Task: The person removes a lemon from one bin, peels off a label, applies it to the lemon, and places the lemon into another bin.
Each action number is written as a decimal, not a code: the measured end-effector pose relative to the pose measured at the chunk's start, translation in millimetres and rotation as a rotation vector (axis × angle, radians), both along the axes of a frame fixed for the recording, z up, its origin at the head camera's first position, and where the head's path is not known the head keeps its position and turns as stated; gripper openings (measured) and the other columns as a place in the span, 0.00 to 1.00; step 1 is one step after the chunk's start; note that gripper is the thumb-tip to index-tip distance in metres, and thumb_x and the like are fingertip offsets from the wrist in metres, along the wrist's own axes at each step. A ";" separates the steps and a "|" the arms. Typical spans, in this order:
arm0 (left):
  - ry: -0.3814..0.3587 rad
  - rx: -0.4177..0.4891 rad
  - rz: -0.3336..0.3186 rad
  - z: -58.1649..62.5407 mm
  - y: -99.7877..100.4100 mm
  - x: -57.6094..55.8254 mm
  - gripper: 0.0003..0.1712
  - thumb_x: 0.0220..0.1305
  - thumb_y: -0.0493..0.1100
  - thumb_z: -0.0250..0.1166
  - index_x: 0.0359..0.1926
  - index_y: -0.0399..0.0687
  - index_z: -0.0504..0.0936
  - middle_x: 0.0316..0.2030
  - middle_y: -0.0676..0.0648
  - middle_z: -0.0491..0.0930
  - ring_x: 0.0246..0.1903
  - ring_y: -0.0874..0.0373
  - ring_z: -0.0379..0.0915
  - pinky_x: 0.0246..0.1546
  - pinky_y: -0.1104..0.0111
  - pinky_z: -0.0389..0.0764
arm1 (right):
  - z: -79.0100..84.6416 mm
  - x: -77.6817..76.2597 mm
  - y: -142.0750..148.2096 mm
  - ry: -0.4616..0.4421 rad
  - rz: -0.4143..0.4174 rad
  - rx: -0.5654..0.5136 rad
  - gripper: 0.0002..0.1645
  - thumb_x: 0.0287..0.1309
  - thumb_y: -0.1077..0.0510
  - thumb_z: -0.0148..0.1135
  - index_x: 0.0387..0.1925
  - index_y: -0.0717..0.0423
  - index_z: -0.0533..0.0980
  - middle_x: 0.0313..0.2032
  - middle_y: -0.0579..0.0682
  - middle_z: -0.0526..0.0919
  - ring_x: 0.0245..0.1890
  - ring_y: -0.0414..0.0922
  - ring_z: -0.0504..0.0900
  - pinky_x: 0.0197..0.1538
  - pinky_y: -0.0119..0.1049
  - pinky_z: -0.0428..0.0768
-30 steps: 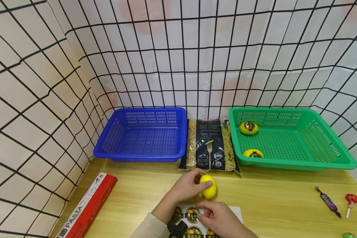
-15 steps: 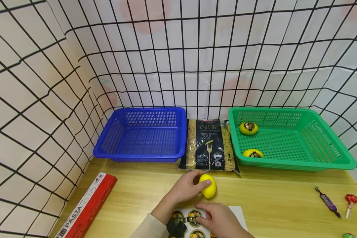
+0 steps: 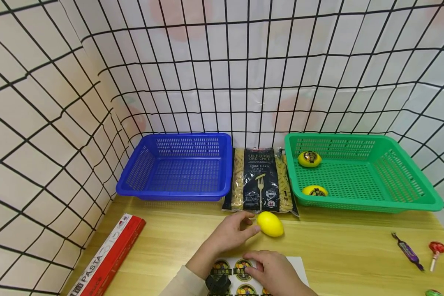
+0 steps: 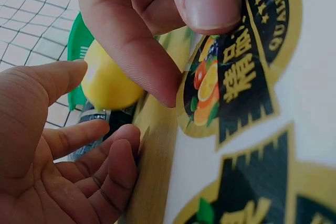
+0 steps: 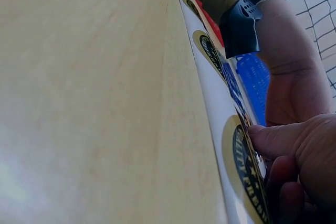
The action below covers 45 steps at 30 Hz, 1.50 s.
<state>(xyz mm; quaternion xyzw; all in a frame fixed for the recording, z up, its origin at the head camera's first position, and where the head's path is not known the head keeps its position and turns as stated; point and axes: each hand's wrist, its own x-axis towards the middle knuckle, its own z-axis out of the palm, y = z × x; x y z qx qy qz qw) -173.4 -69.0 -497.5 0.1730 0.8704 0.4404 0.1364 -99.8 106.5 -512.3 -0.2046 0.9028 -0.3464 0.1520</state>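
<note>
Two labelled lemons [image 3: 309,159] lie in a green basket [image 3: 410,205]; a third, bare lemon [image 3: 270,224], rests on the counter [image 3: 336,255] just beside a left hand [image 3: 231,232], its fingers loose and gripping nothing. The right hand [image 3: 271,269] touches a label [image 3: 239,269] on a sheet [image 3: 297,263], its pinch unclear. Peeling and sticking apparently remain.
</note>
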 end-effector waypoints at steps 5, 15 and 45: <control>-0.004 0.007 -0.018 -0.5 -1.8 -1.4 0.28 0.70 0.61 0.64 0.63 0.53 0.79 0.52 0.49 0.85 0.51 0.57 0.80 0.55 0.61 0.81 | -0.7 -0.5 0.8 -0.011 -0.011 -0.013 0.16 0.62 0.44 0.70 0.49 0.42 0.85 0.20 0.32 0.70 0.18 0.30 0.65 0.22 0.29 0.66; -0.064 -0.011 -0.126 8.7 -26.4 1.0 0.13 0.67 0.53 0.69 0.46 0.51 0.84 0.31 0.57 0.82 0.29 0.67 0.75 0.33 0.73 0.79 | 0.6 -0.5 3.0 0.032 -0.086 0.015 0.14 0.62 0.46 0.70 0.48 0.43 0.85 0.19 0.33 0.69 0.17 0.30 0.64 0.21 0.29 0.65; -0.203 -0.165 -0.269 12.8 -39.6 15.1 0.14 0.51 0.36 0.79 0.33 0.54 0.82 0.17 0.58 0.77 0.15 0.66 0.72 0.21 0.76 0.71 | -3.0 -0.5 1.4 0.131 -0.309 0.017 0.13 0.61 0.53 0.70 0.29 0.31 0.74 0.16 0.31 0.67 0.15 0.30 0.62 0.22 0.26 0.63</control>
